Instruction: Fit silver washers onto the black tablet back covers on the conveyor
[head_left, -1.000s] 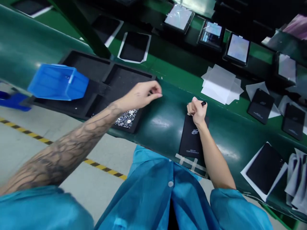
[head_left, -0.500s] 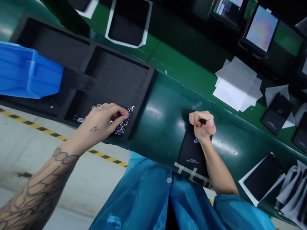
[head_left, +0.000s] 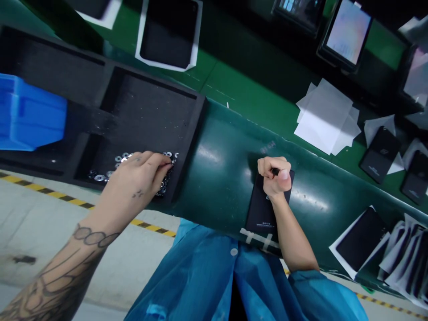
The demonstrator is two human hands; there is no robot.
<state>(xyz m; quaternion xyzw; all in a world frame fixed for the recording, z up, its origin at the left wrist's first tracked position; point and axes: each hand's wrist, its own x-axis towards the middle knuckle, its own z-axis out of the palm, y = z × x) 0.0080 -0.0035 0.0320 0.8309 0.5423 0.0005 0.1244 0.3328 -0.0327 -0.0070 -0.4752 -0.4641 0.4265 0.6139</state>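
Now our left hand (head_left: 137, 180) lies over the black foam tray (head_left: 147, 102), its fingers (head_left: 157, 162) together on scattered metal washers (head_left: 122, 158); we cannot tell if they grip any. Our right hand (head_left: 276, 178) is clamped around a small black tool (head_left: 276, 171), just above a black tablet (head_left: 261, 214) on the green desk (head_left: 227, 178).

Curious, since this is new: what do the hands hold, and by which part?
The right hand grips a small black stick in its fist, one end showing. The left hand is on metal washers; any hold cannot be told.
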